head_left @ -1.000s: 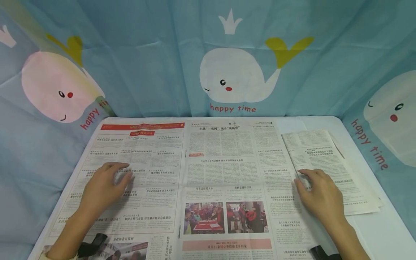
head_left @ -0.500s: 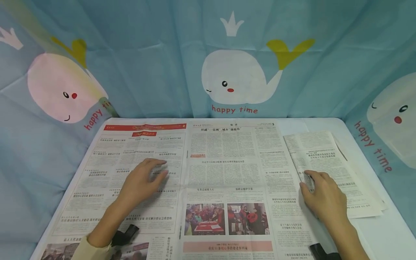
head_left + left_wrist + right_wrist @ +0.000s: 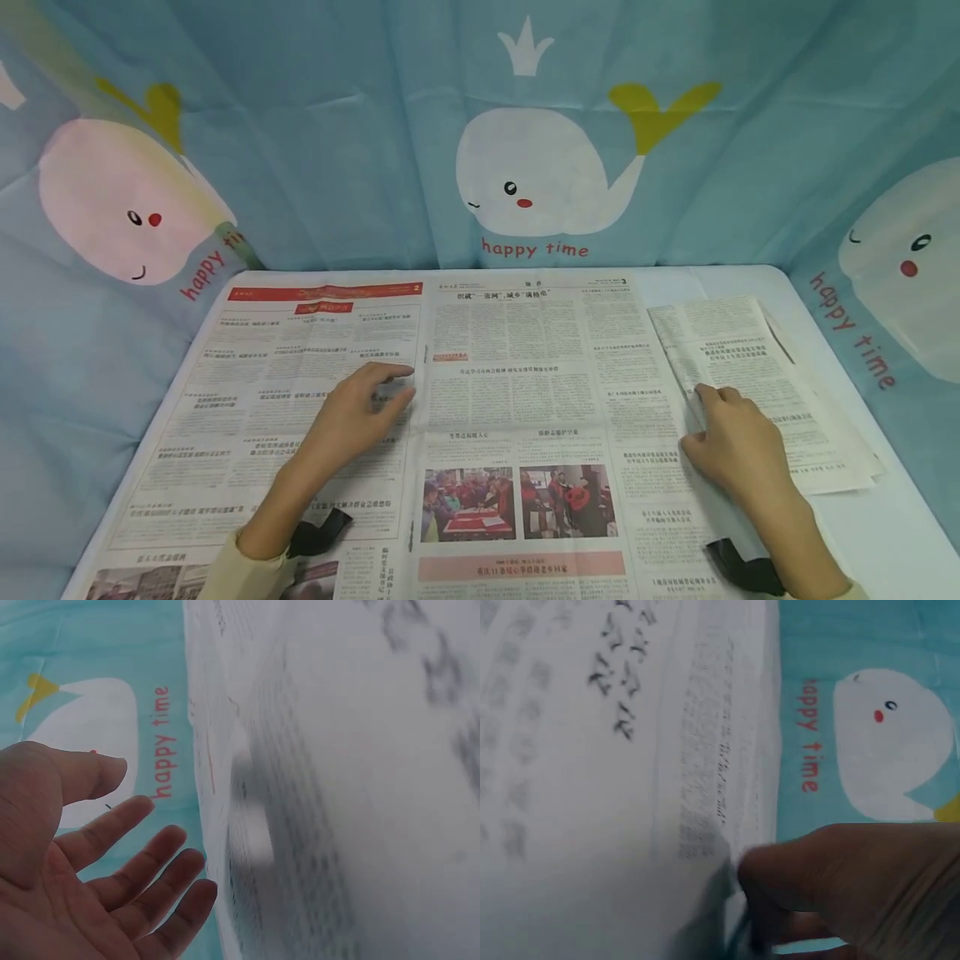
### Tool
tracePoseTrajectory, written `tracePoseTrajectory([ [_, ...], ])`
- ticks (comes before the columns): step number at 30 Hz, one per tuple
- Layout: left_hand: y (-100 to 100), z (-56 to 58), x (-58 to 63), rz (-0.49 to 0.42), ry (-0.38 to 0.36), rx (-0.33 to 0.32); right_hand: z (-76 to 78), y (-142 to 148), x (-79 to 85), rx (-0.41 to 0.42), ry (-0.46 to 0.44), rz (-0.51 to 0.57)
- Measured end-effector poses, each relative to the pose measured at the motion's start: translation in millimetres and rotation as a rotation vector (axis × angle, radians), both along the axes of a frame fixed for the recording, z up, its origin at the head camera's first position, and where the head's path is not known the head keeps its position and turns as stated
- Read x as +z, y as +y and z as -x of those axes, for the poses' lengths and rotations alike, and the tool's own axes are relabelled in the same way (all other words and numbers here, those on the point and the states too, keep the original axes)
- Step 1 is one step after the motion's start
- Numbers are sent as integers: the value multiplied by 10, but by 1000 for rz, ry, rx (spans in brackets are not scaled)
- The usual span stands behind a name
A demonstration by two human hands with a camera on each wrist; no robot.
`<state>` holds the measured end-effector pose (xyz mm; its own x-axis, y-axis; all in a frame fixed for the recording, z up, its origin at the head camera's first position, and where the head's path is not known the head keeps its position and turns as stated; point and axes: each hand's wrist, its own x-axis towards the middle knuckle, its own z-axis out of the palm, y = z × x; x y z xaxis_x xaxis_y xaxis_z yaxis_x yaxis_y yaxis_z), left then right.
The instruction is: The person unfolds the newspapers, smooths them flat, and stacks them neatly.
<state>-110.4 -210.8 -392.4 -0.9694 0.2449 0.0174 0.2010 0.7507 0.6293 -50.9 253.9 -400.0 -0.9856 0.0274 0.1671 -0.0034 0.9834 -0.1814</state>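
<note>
A folded newspaper (image 3: 738,346) lies at the right of the table, with more sheets fanned out under it. My right hand (image 3: 738,437) is at its left edge, fingers curled and thumb bent in, pinching that edge, which looks slightly raised. In the right wrist view the thumb (image 3: 787,870) meets the paper's edge, with the fingers mostly hidden below. Over the left page of a spread newspaper (image 3: 510,400) hovers my left hand (image 3: 360,412), thumb and fingers apart. The left wrist view shows its fingers (image 3: 135,874) loosely spread, holding nothing.
The white table (image 3: 712,283) shows around the papers at the back and right. A blue curtain (image 3: 352,192) with printed whales rises behind it and along both sides. Black straps (image 3: 742,567) sit on both wrists.
My left hand has moved to the right across the left page toward the centre fold. My right hand stays by the folded newspaper, its fingers and thumb curling in at the edge.
</note>
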Motion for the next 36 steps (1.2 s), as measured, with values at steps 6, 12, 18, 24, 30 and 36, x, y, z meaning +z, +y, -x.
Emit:
tracePoseTrajectory([
  [6, 66, -22, -37, -24, -28, -20, 31, -31, -12, 2, 77, -3],
  [12, 169, -38, -55, -46, -66, -44, 46, -18, 16, -32, 130, 4],
  [18, 394, -18, -47, -104, -150, -87, 62, -23, 119, -58, 177, 32],
  [24, 566, -30, -66, -200, -278, -169, 34, -248, 224, -38, 96, 137],
  [30, 667, -47, -112, -301, -419, -236, 38, -482, 303, 75, 39, 232],
  [36, 834, -86, -216, -475, -570, -261, 39, -725, 316, 151, -88, 353],
])
